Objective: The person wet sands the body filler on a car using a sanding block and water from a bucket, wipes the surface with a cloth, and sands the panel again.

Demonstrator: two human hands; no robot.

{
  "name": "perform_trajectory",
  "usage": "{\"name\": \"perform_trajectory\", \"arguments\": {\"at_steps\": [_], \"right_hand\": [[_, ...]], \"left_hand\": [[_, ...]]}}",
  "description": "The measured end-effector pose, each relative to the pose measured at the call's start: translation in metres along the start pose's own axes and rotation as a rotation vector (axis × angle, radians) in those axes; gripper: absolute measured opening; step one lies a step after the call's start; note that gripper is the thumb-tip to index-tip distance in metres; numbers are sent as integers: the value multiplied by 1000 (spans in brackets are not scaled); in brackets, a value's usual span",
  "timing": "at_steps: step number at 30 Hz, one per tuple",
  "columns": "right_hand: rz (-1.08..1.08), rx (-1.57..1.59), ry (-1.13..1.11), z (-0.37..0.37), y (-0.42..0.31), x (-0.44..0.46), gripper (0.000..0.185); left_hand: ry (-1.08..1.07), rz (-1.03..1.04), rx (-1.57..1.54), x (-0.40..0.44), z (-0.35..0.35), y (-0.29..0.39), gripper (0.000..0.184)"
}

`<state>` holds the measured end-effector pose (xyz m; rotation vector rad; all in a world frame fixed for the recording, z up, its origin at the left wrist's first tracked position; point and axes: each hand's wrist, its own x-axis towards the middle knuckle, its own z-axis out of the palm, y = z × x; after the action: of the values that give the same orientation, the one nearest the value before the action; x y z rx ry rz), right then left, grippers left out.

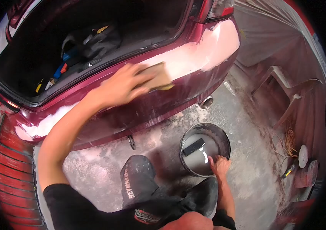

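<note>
My left hand [132, 82] holds a brown sanding sheet [158, 76] against the maroon car bumper [128, 107], beside a pale primed patch [209, 48]. The hand is slightly blurred. Lower right, my right hand [220, 165] grips the near right rim of a dark bucket [227, 143], with finger tips over its inside. Greyish liquid [199, 161] fills the lower part of the bucket, and a black block [194, 147] lies in it.
The open trunk [25, 61] holds a dark bag [98, 44] and tools. Plastic sheeting [270, 34] hangs at the right over a chair-like frame [281, 82]. A coiled orange cord [291, 143] and a reddish tub [306, 176] are at the right. A black rack [15, 184] stands left.
</note>
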<state>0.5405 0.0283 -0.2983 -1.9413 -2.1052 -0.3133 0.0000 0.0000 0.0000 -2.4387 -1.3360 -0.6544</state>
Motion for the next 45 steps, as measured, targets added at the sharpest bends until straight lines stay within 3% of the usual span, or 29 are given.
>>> {"name": "perform_trajectory", "arguments": {"at_steps": [2,3,7,9,15,21,28,34,41,45], "right_hand": [[-10,13,62,-2,-14,-7,64],[83,169,-161,17,-104,-117,63],[94,142,-263,11,-127,-136,59],[85,144,-229,18,-117,-141,58],[133,201,-201,23,-110,-122,56],[94,130,-163,26,-109,-131,55],[129,245,-102,30,-109,-125,53],[139,236,-181,22,-105,-127,54],[137,254,-170,21,-107,-127,59],[149,214,-191,20,-107,-119,62]], "left_hand": [[11,10,35,-31,-3,-4,59],[-234,52,38,-41,-41,-9,57],[-232,55,15,31,2,-19,54],[-254,17,17,37,0,-14,53],[-274,-25,97,-65,-61,-3,55],[-309,-71,40,31,-19,-12,56],[-285,-8,127,-77,-68,-10,56],[-259,-24,55,34,-15,-22,55],[-273,0,128,-52,-58,-7,52],[-275,-41,63,22,-26,-4,55]]}}
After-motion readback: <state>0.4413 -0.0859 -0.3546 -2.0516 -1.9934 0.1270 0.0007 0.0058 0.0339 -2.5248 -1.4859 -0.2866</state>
